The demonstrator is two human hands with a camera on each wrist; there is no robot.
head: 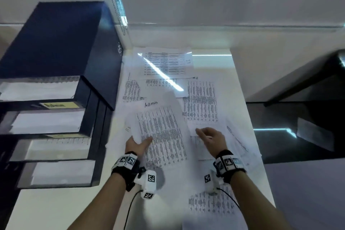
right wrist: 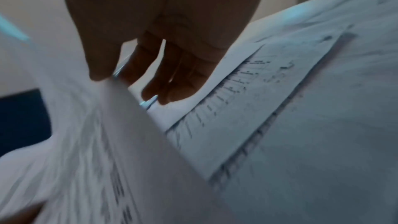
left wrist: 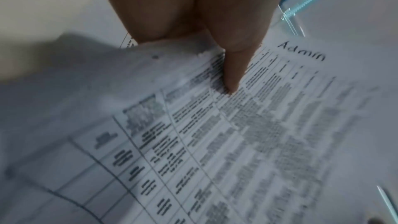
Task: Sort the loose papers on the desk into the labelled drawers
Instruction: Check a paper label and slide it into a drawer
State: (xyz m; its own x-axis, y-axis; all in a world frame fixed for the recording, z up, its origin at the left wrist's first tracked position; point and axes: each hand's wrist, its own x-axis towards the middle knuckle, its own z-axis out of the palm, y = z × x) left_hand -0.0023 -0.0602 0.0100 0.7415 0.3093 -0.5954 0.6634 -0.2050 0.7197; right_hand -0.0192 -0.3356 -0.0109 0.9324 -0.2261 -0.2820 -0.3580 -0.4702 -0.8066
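Observation:
A printed sheet headed "Admin" (head: 162, 132) is lifted and tilted over the loose papers (head: 201, 102) that cover the white desk (head: 46, 207). My left hand (head: 139, 144) pinches its lower left edge, with the thumb (left wrist: 231, 81) on top of the Admin sheet (left wrist: 237, 134) and the fingers hidden beneath. My right hand (head: 207, 137) hovers just right of the sheet, fingers loosely curled and holding nothing. In the right wrist view the right hand (right wrist: 150, 83) hangs over flat papers (right wrist: 258, 108). A dark blue drawer unit (head: 56, 43) stands at the left with its drawers pulled out, one labelled "Admin" (head: 59, 105).
Several drawers hold white sheets. More printed pages lie at the back (head: 168, 63) and near the front edge (head: 211, 203). A dark glossy table (head: 298, 127) adjoins the desk on the right. A wall closes the back.

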